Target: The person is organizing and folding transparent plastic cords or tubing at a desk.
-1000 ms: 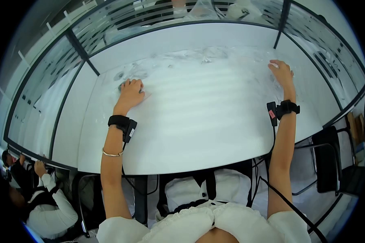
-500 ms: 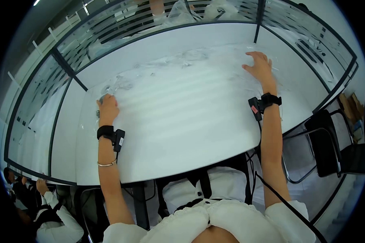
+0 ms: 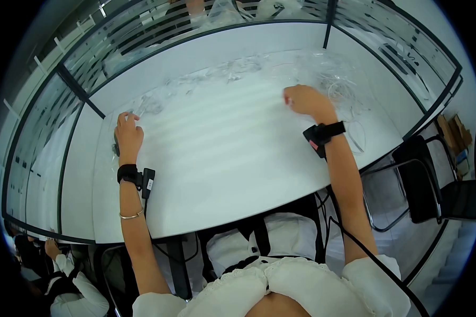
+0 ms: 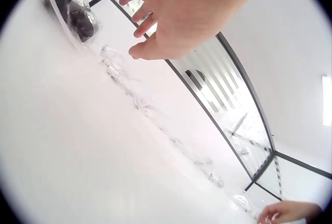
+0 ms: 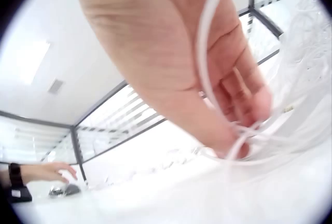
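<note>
My right hand (image 3: 309, 101) is over the right half of the white table, its fingers curled. In the right wrist view the thumb and fingers pinch a thin white cable (image 5: 204, 53), which loops past the palm. More of the white cable (image 3: 363, 138) trails across the table to the right. At the left end, my left hand (image 3: 128, 138) is held with fingers loosely extended and nothing in them. Close to it lies a dark rounded object (image 4: 80, 22) in a clear plastic bag, apart from the fingers in the left wrist view; its kind is unclear.
Crumpled clear plastic (image 3: 232, 71) lies along the table's back edge. A heap of clear plastic (image 3: 330, 68) is at the back right. Low partitions with dark frames (image 3: 195, 37) enclose the back and sides. A black chair (image 3: 415, 179) stands at the right.
My right hand has moved left and inward from the back right, and white cable now shows behind it. The left hand has come off the dark bagged object. The head view has shifted.
</note>
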The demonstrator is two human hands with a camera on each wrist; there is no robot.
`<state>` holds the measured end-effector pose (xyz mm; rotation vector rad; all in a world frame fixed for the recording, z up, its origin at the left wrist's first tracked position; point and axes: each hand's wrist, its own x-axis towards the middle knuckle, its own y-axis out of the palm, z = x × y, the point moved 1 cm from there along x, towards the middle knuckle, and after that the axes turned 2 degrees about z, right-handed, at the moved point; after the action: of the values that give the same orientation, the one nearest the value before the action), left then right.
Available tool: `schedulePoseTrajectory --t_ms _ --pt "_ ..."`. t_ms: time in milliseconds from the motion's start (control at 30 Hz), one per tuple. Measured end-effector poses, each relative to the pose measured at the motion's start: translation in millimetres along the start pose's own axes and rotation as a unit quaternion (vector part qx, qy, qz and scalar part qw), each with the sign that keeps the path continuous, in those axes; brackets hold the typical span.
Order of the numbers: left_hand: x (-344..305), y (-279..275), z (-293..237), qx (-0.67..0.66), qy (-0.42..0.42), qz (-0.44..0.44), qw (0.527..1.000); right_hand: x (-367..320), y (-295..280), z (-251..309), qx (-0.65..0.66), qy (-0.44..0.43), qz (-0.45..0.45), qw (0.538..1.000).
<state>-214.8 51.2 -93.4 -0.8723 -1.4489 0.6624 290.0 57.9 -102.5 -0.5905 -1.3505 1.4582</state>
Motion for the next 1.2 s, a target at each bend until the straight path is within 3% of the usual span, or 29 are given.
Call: schedulePoseTrajectory --t_ms 67,100,200,300,433,500,567,667,833,933,1033,1067,1133,1200 --pt "2.1 -9.3 -18.3 -0.022 0.016 -0.017 0.999 7.9 0.8 45.2 0.094 -0.096 0.001 0.991" --pt "2.6 -14.7 -28.2 -0.042 0.028 -0.017 0.999 11.9 -3.8 72.2 0.141 -0.107 0.044 0.983" --pt "1.6 -27.3 -53.0 -0.104 0.064 -0.011 0.992 15.8 -9.4 126.7 0.294 -0.248 0.149 0.911" --pt "3.3 -33.9 -72.1 -0.172 0.111 0.017 0.979 10.5 -21.5 150.9 0.367 -0.301 0.110 0.873" --pt "-5.1 -40.5 -99.2 -0.262 0.166 0.135 0.941 18.1 -25.2 118.0 0.294 -0.192 0.052 0.935" --pt "-12.6 -49.3 -121.5 -0.312 0.181 0.211 0.908 19.6 -19.4 95.8 0.213 -0.112 0.119 0.963" --pt "-18.6 -61.5 -140.5 -0.335 0.171 0.272 0.886 21.0 -12.3 88.3 0.229 -0.125 0.225 0.939" --pt "-23.7 -60.2 -146.9 -0.360 0.155 0.343 0.854 14.4 -4.7 111.8 0.282 -0.156 0.307 0.896" --pt "-19.3 -58.6 -148.5 -0.289 0.145 0.396 0.859 10.6 3.6 144.3 0.210 -0.170 0.236 0.934" --pt "-21.1 -55.3 -145.5 -0.323 0.138 0.296 0.888 14.5 1.8 145.0 0.248 -0.172 0.110 0.947" --pt "-19.0 -60.8 -145.3 -0.384 0.034 0.277 0.880 24.6 -3.1 137.4 0.430 -0.118 -0.004 0.895" --pt "-17.9 -67.7 -147.8 -0.419 0.015 0.298 0.857 26.0 -4.3 133.3 0.475 -0.104 -0.019 0.874" --pt "-16.4 -66.0 -142.6 -0.452 0.020 0.303 0.839 26.4 -5.3 123.3 0.561 -0.073 -0.048 0.823" --pt "-14.8 -62.1 -134.2 -0.484 0.013 0.299 0.822 24.2 -6.3 118.8 0.582 -0.050 -0.074 0.808"
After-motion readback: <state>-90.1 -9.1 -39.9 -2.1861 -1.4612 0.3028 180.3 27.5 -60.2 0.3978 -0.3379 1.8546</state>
